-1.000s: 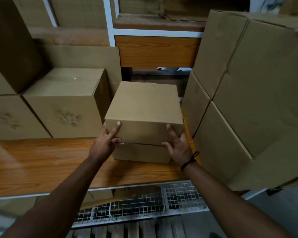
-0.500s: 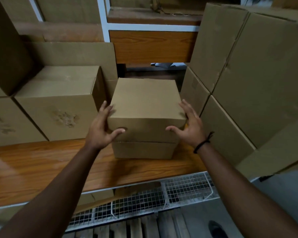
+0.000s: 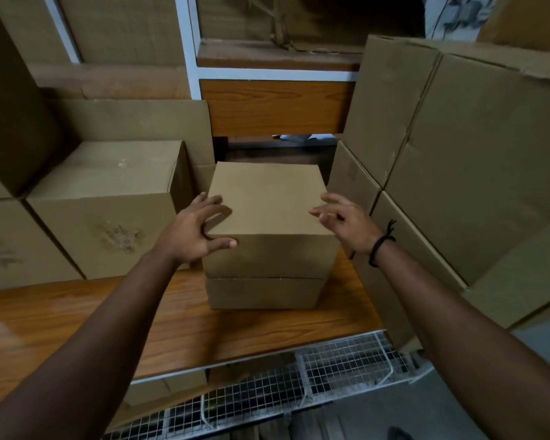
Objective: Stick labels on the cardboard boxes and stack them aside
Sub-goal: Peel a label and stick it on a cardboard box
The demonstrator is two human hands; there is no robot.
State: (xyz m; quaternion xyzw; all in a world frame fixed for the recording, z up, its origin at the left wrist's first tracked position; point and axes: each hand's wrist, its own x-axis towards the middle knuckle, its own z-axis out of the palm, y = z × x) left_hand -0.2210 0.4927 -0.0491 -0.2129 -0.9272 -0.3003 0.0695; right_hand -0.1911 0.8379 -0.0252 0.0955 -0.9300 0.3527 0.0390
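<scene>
Nearest to me, below the shelf edge, I see a wire mesh rack, and above it the wooden shelf on which everything stands. Both forearms reach forward over this shelf, almost parallel, the right one with a black wrist band.

In the middle of the shelf stands the top box, set on the lower box, with their front faces nearly flush. The left hand is at the near left corner of the top box: fingers spread, thumb against the front face, the other fingers touching the top. It presses but does not grip. The right hand is at the right edge, fingers loosely open and curled; whether they touch the cardboard I cannot tell. No label is visible on either box.

I think the step is squaring the stack. To do it well, both palms should push evenly on opposite sides, so that the top box does not twist, and the edges should be checked.

Further behind are the bigger boxes on the left and the tall leaning boxes on the right.
</scene>
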